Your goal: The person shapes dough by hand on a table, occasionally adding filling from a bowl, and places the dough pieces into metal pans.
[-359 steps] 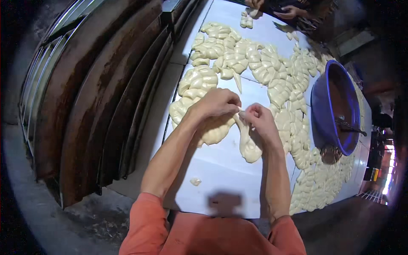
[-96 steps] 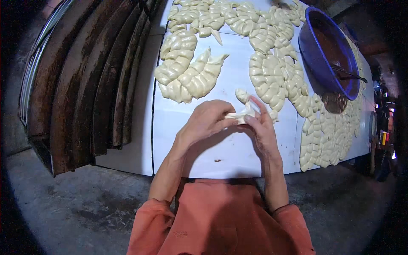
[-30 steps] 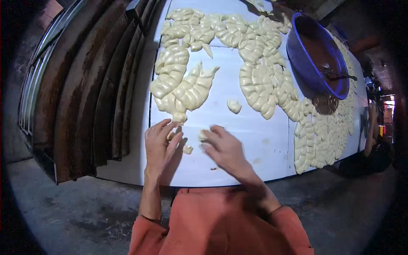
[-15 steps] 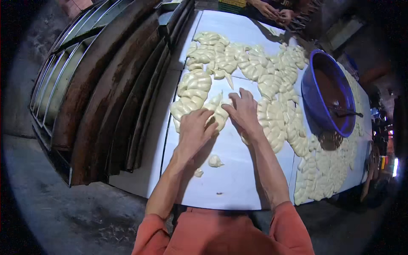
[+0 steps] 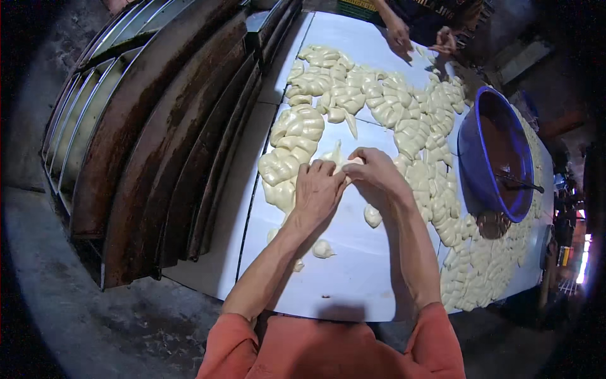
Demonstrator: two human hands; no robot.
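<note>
My left hand (image 5: pixel 317 189) has its fingers curled over a soft, pale dough piece (image 5: pixel 334 153) near the middle of the white tiled table (image 5: pixel 278 284). My right hand (image 5: pixel 375 170) pinches the right part of the same piece, close beside my left fingertips; part of the dough is hidden under both hands. Left of it lies a mass of segmented dough (image 5: pixel 291 139), with more dough (image 5: pixel 410 126) spread behind and to the right. Small separate lumps (image 5: pixel 322 249) sit on the tiles nearer my body, another (image 5: pixel 372 216) below my right hand.
A stack of rusty metal trays (image 5: pixel 132 145) fills the left side. A blue basin (image 5: pixel 470 164) of brown liquid with a utensil stands on the right amid dough. Across the table are a co-worker's hands (image 5: pixel 398 35) and a green crate (image 5: pixel 353 9).
Since half a second ago my right fingers have lowered from a spread pose and closed on the dough, as my left hand shifted rightward. The co-worker's hands have moved apart.
</note>
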